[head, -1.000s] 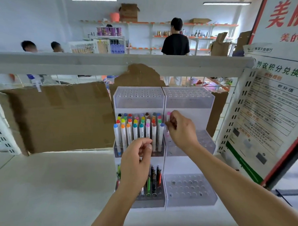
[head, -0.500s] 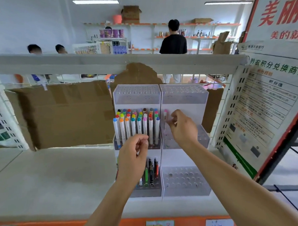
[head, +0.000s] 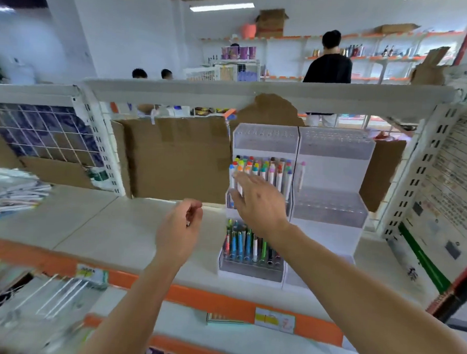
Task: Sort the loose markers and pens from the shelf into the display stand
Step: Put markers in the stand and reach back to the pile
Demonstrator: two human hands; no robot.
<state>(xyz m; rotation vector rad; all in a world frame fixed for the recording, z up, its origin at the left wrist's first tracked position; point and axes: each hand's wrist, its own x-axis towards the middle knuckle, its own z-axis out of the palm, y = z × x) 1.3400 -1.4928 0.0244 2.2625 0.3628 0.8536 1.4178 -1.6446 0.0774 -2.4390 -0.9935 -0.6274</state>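
A lone pink-capped marker stands in the right display stand, at three o'clock of the full left rack. The right hand, fingers spread and empty, hovers before that rack; the left hand curls loosely, seemingly holding nothing through the blur. The step looks like one between placements, so the next move calls for fetching another loose marker.

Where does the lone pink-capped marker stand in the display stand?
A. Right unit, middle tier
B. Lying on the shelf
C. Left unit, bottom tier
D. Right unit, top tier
A: the pink-capped marker stands alone in the right unit's middle tier, beside the left unit's full row.
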